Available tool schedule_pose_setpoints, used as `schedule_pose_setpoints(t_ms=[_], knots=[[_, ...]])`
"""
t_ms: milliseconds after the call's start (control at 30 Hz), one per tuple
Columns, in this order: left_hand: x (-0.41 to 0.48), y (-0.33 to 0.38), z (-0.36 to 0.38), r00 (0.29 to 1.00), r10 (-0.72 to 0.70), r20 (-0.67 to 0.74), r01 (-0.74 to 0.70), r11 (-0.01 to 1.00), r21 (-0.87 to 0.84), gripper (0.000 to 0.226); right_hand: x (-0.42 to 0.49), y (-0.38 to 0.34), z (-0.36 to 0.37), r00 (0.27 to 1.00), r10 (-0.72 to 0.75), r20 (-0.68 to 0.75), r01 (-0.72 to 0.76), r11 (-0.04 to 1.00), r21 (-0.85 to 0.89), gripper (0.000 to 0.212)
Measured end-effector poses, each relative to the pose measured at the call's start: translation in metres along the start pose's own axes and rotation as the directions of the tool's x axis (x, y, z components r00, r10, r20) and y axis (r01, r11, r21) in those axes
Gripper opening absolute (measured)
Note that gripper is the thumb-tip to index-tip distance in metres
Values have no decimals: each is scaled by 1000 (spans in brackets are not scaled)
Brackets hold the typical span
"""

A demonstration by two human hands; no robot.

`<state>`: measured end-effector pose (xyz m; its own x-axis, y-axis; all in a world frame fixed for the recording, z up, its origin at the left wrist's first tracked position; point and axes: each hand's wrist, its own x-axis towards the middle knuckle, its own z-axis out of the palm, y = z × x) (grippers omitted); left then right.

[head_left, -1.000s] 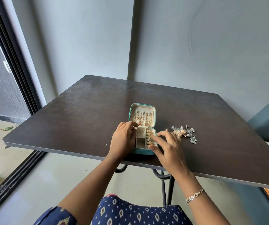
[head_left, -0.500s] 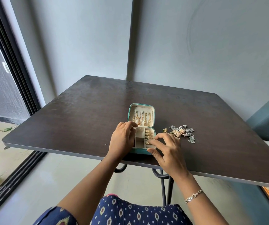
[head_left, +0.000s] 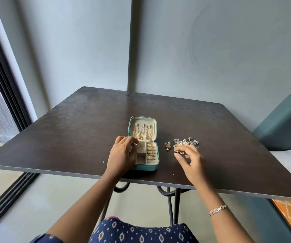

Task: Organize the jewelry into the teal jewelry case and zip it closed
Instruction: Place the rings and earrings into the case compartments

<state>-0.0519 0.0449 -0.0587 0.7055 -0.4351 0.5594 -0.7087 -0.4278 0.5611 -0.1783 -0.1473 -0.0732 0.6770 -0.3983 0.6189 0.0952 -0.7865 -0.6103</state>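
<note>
The left fingers are curled against the left wall of the teal jewelry case, and the left hand holds it. The case lies open by the tabletop's near edge. Its long axis runs from near edge to far edge, with the lid laid back toward the far edge. Gold chains hang in the lid and gold rings line the base.

The right fingers curl over the near side of a loose jewelry pile just right of the case. I cannot tell whether the right hand pinches a piece.
</note>
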Motion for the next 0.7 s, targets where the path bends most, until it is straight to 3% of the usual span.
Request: schedule_pose_setpoints(t_ms=[100, 133, 233, 300, 433, 533, 700], knots=[[0, -1, 0, 1000, 3, 1, -3, 1000, 0, 11, 5, 17, -14, 986, 162, -35, -158, 983, 93, 11], [0, -1, 0, 1000, 0, 3, 0, 1000, 1, 11, 7, 23, -19, 970, 233, -71, -221, 964, 151, 15], [0, -2, 1, 1000, -6, 4, 6, 1000, 2, 11, 11, 37, -31, 856, 477, -197, -395, 851, 345, 30], [0, -2, 1, 1000, -7, 0, 7, 1000, 1, 11, 15, 44, -35, 803, 546, -238, -438, 813, 383, 30], [1, -3, 1, 1000, -11, 7, 11, 1000, 1, 12, 23, 43, -28, 835, 506, -216, -446, 852, 273, 23], [1, -5, 2, 1000, -16, 18, 16, 1000, 2, 11, 33, 37, -22, 898, 404, -172, -397, 915, 78, 11], [1, -5, 1, 999, -14, 33, 14, 1000, 2, 10, 54, 20, -11, 962, 275, -3, -270, 942, -200, 9]])
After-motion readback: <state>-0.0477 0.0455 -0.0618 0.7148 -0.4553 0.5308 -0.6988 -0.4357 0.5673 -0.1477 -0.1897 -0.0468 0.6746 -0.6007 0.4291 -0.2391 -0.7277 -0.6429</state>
